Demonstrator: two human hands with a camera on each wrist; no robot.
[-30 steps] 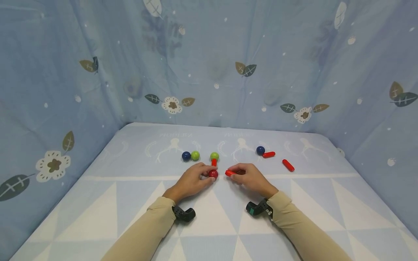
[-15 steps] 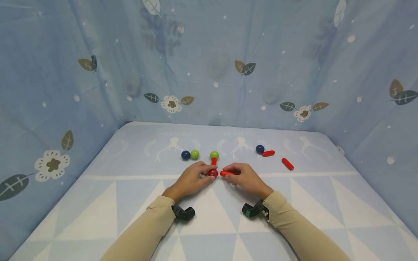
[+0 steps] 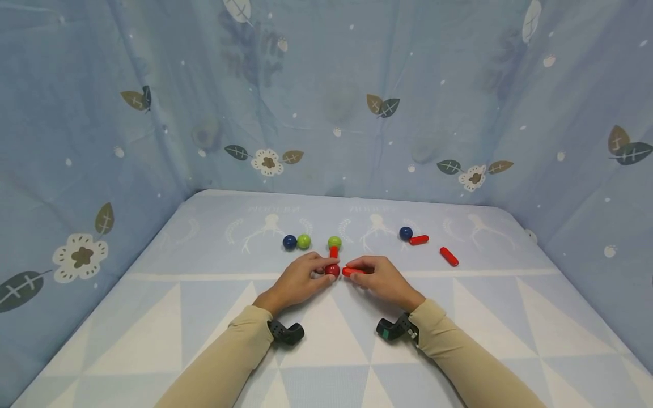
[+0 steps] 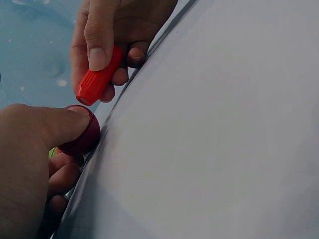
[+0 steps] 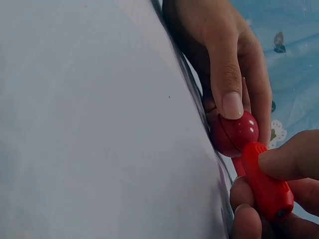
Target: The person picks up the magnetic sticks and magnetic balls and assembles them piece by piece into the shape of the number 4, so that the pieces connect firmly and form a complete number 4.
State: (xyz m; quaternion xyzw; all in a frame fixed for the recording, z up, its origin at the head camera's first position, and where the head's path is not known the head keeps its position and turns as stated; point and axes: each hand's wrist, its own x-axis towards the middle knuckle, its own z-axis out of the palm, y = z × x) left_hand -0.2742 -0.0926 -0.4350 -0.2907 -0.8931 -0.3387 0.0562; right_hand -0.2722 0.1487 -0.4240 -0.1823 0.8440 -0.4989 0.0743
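Left hand: I see the left hand (image 3: pixel 301 283) with thumb and fingers curled about the red ball (image 3: pixel 333 270), parted only as wide as the ball itself; the left wrist view shows the thumb pressed on top of it.
Right hand: the right hand (image 3: pixel 385 280) has a thumb-and-finger pinch on the ribbed red rod (image 5: pixel 266 181), the fingers closed down to its thickness.
Gap at the middle: in my head view the ribbed rod lies sideways with its tip just beside the red ball; I cannot tell whether they touch.
Line beyond the ball: the upper red rod (image 3: pixel 334 251) runs away from the red ball to the middle green ball (image 3: pixel 334 242); I cannot make out how they are joined.
Left pair: the left blue ball (image 3: pixel 289 242) and the left green ball (image 3: pixel 304 241) sit side by side on the bench (image 3: pixel 326 351).
Right group: the right blue ball (image 3: pixel 406 233) has the short-lying red rod (image 3: pixel 419 240) close against it, and the outermost red rod (image 3: pixel 449 256) lies slanted, apart from both.
Backdrop: I see a blue curtain (image 3: pixel 326 73) with leaves and flowers behind the bench.
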